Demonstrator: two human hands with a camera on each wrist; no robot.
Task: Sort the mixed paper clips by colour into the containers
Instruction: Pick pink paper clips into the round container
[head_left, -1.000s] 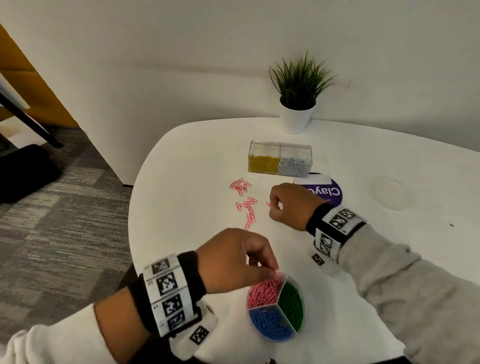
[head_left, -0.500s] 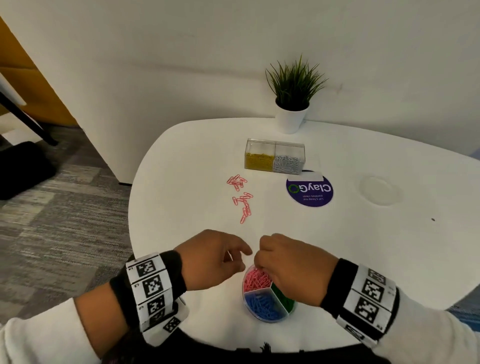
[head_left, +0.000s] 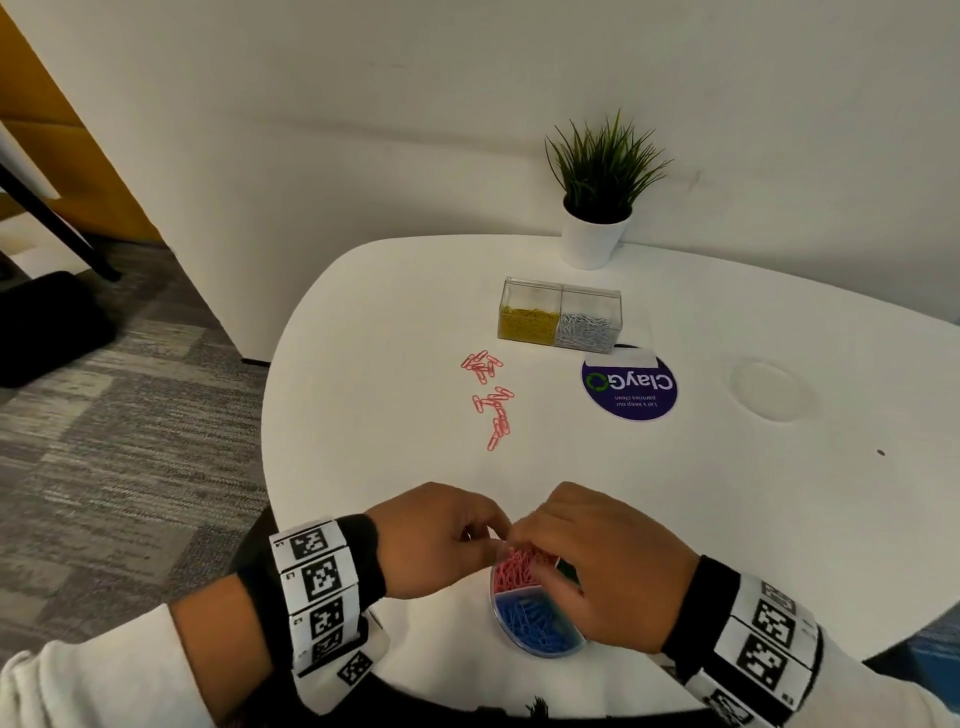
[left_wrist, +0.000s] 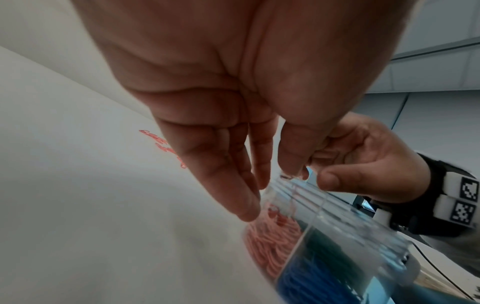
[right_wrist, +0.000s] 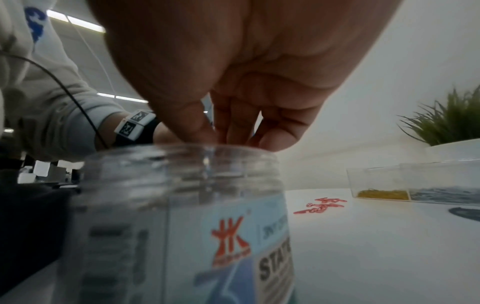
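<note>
Pink paper clips lie loose mid-table, while both hands meet over the round divided tub at the near edge. The left wrist view shows the left hand relaxed, fingers straight, empty. Whether the right hand pinches a clip cannot be told. The right wrist view alone shows the tub's label.

From my feed I see a potted plant in a white pot at the far edge of the white counter, against the wall. A round purple sticker reading "ClayGo" lies on the counter, with a faint round mark to its right. Grey carpet covers the floor at left.
</note>
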